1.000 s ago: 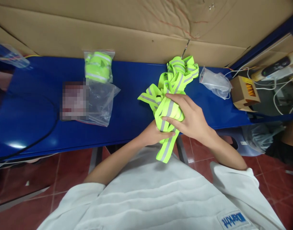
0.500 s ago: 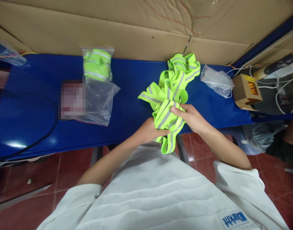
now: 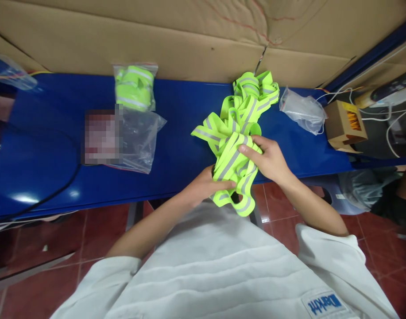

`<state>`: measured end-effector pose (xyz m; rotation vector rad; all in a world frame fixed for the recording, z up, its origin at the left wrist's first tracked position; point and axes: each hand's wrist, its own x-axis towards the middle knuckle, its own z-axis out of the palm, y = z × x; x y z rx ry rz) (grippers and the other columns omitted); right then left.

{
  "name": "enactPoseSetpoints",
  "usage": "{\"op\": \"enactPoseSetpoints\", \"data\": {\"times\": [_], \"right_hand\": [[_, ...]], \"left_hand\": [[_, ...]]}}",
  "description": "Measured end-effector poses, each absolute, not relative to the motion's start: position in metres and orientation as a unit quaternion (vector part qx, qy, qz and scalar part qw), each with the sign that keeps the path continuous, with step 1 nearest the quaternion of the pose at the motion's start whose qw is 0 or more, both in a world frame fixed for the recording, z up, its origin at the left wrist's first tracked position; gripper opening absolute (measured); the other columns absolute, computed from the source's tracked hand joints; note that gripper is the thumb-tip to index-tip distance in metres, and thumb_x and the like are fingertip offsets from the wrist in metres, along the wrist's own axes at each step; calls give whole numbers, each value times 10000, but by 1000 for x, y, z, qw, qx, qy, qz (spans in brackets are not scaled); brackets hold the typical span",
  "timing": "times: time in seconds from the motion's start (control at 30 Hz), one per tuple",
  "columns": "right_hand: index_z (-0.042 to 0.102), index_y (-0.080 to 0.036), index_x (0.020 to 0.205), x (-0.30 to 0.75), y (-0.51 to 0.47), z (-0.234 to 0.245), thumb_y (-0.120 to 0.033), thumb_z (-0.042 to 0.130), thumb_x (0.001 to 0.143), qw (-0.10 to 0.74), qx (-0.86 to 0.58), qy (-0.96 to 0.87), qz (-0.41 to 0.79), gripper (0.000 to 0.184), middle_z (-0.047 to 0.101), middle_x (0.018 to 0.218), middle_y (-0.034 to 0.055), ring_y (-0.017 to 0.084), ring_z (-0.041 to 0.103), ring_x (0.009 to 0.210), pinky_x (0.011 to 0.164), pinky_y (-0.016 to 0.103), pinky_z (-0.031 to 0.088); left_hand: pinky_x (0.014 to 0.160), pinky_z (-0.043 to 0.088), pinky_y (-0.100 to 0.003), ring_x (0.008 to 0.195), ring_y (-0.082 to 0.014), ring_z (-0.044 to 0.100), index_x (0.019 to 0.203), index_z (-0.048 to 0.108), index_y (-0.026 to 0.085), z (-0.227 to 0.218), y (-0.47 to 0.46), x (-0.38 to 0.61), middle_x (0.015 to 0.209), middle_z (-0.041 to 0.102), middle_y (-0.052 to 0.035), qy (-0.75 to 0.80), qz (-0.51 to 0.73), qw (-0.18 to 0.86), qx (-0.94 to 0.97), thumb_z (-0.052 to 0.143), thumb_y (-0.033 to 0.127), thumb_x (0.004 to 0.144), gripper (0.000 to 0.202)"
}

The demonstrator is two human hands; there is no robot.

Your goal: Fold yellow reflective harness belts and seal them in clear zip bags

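Both hands grip a bundle of neon straps (image 3: 234, 155) at the near edge of a blue table (image 3: 50, 146): left hand (image 3: 203, 184) beneath, right hand (image 3: 267, 159) pinching on top. Cardboard (image 3: 156, 40) backs the table, red tiles (image 3: 96, 230) lie below, and a bagged roll (image 3: 134, 86) and clear bags (image 3: 139, 137) rest on it.

**Counted on one table (image 3: 46, 133)**

Left hand (image 3: 203, 186) and right hand (image 3: 271, 159) make two. One heap of straps (image 3: 237, 128), its strands too tangled to count. Four clear bags: stuffed bag (image 3: 135, 86), flat bag (image 3: 141, 141), crumpled bag (image 3: 302, 115), corner bag (image 3: 10, 73). One cardboard box (image 3: 344, 126).
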<state>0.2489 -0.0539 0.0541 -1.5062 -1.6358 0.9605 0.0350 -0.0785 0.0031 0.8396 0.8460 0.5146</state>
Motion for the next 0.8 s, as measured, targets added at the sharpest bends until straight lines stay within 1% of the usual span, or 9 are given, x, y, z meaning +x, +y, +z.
{"op": "enactPoseSetpoints", "data": {"times": [0.1,0.2,0.3,0.4,0.53,0.63,0.67,0.73,0.8], "right_hand": [[753,-180,1056,249,-59,59,-703,680,939,338,-576,-727,156,542,790,915,47,194,714,764,694,288,520],[723,-183,1147,246,-63,61,-681,587,1013,310,-557,-771,4,534,801,988,83,220,749,842,738,294,534],[705,-189,1236,238,-65,60,-608,585,1045,289,-530,-790,-111,476,808,1049,95,231,765,930,779,289,540],[696,-202,1277,229,-66,59,-560,609,1050,290,-504,-798,-157,433,811,1059,79,217,770,940,810,276,545],[709,-200,1243,229,-64,68,-605,599,1042,306,-520,-787,-124,465,812,1038,77,218,772,903,758,280,540],[720,-187,1201,240,-60,77,-688,594,1008,319,-558,-765,-47,551,801,983,78,220,755,842,729,294,535],[726,-183,1178,244,-59,80,-710,607,990,323,-568,-757,-13,572,794,948,71,213,742,808,720,296,531],[745,-176,1113,250,-57,86,-733,650,949,336,-576,-742,68,588,775,885,50,192,709,753,697,290,521],[768,-169,1037,252,-55,90,-737,705,902,343,-567,-723,195,587,764,860,33,181,694,745,672,278,517]], "left_hand": [[1053,572,-427,1289,-332,690,1409,637,222,5,-75,30,1406,722,-109,364,261,806,387,967,401,709,795],[1136,534,-440,1414,-340,611,1484,573,253,13,-77,34,1518,650,-103,347,294,797,397,996,394,682,917],[1144,528,-426,1378,-319,634,1381,656,232,20,-86,51,1457,692,-94,331,308,815,361,984,371,696,773],[1064,563,-406,1226,-289,700,1248,722,203,19,-98,71,1282,765,-88,333,305,840,301,978,300,668,642],[944,573,-355,1039,-242,718,1114,737,176,11,-104,77,1074,782,-50,362,305,826,304,837,163,691,435],[909,554,-320,967,-222,699,961,741,151,8,-98,59,961,766,-32,381,268,752,465,733,184,754,209],[915,547,-316,964,-219,694,942,743,149,8,-95,51,959,765,-29,384,255,715,526,700,198,784,171],[963,537,-322,1002,-224,697,975,755,157,8,-88,35,1026,778,-28,386,226,652,612,633,225,849,188],[1013,531,-332,1039,-234,704,988,763,167,9,-80,21,1073,787,-28,388,199,619,653,614,255,882,204]]}}
